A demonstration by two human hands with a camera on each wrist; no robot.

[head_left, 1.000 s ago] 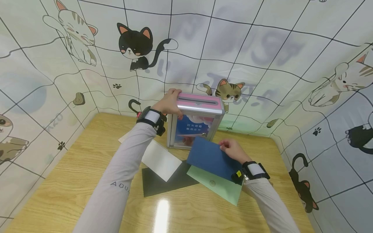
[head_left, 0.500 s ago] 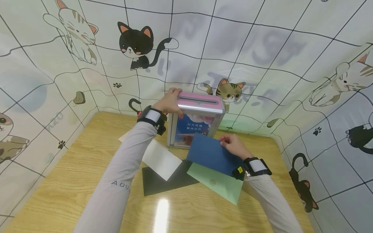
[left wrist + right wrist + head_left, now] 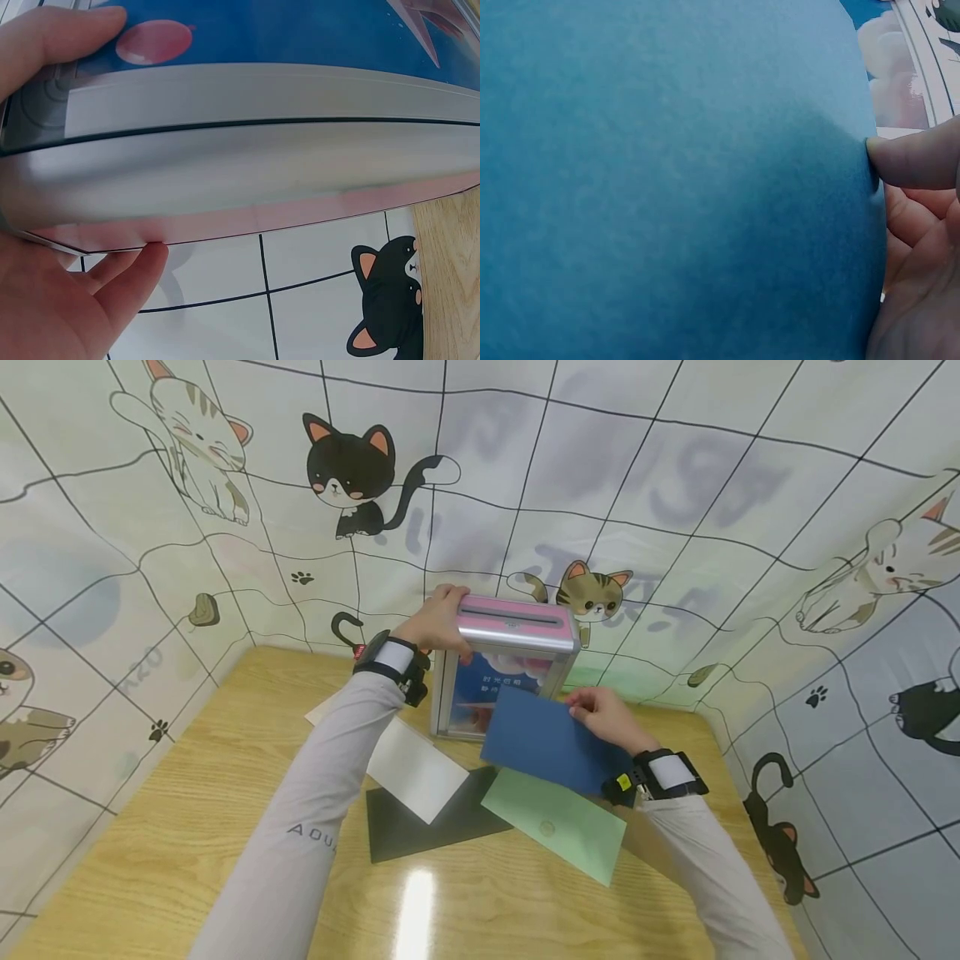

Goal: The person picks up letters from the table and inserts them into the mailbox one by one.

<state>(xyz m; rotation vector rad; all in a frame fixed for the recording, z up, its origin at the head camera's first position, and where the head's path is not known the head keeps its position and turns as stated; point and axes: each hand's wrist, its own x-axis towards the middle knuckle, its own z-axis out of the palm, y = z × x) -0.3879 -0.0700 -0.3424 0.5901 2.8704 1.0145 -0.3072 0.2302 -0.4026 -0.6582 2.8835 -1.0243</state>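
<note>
A box with a pink slotted top point(image 3: 517, 622), silver frame and blue printed front stands at the back of the table. My left hand point(image 3: 438, 625) grips its upper left corner; the left wrist view has the thumb on the front and fingers behind the box's silver edge point(image 3: 247, 172). My right hand point(image 3: 603, 717) pinches the edge of a blue envelope point(image 3: 555, 735), raised in front of the box and hiding its lower right front. Up close in the right wrist view, the thumb point(image 3: 915, 159) presses on the blue envelope point(image 3: 682, 180).
A light green envelope point(image 3: 555, 822) with a round seal lies below the blue one. Left of it, a white envelope point(image 3: 416, 772) overlaps a black envelope point(image 3: 420, 835) on the wooden table point(image 3: 217, 777). A cat-patterned cloth wall point(image 3: 480, 468) closes off the back and sides.
My right hand has raised the blue envelope slightly up toward the box, covering more of its front and baring more of the green envelope. My left hand has stayed on the box.
</note>
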